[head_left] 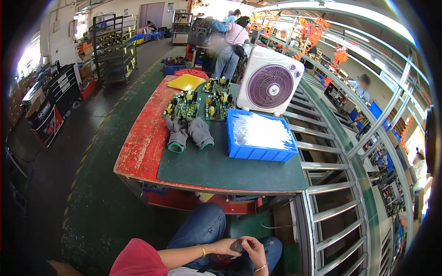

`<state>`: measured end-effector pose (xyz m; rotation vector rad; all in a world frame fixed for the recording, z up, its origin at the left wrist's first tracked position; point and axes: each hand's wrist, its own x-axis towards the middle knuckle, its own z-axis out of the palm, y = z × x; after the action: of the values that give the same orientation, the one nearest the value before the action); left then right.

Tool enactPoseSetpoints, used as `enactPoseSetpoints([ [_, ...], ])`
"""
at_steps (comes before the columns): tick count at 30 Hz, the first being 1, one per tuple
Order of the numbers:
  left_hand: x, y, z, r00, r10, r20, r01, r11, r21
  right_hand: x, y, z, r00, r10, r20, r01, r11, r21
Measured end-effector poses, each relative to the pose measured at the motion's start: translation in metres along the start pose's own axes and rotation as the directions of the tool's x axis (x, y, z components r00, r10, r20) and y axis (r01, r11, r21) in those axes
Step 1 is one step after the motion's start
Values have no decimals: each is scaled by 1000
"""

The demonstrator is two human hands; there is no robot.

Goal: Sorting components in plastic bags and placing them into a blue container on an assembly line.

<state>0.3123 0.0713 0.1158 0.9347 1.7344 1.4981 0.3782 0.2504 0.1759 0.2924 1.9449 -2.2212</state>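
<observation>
Over my lap, my left hand [223, 247] is closed around a small dark rounded object [237, 246], whose kind I cannot make out. From the other side, the fingers of my right hand [256, 252] pinch the same object. Both hands are below the near edge of the workbench [230, 178]. On its green mat lie a pair of grey gloves [189, 133] with green cuffs. Several circuit boards [184, 105] with yellow and black parts sit behind the gloves.
A blue bin [262, 152] of white plastic strips stands on the bench's right side, before a white and purple box fan [270, 87]. A yellow sheet [186, 82] lies far left. A roller conveyor [329, 188] runs along the right. Another person [232, 41] stands beyond the bench.
</observation>
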Motion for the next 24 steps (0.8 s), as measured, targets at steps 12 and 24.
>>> enactPoseSetpoints([
  [12, 2, -2, 1, 973, -187, -134, 206, 967, 152, 8, 23, 28, 945, -249, -214, 189, 945, -265],
  [24, 4, -9, 6, 956, -126, -264, 154, 984, 86, 50, 153, -15, 898, 321, -301, -17, 708, 706],
])
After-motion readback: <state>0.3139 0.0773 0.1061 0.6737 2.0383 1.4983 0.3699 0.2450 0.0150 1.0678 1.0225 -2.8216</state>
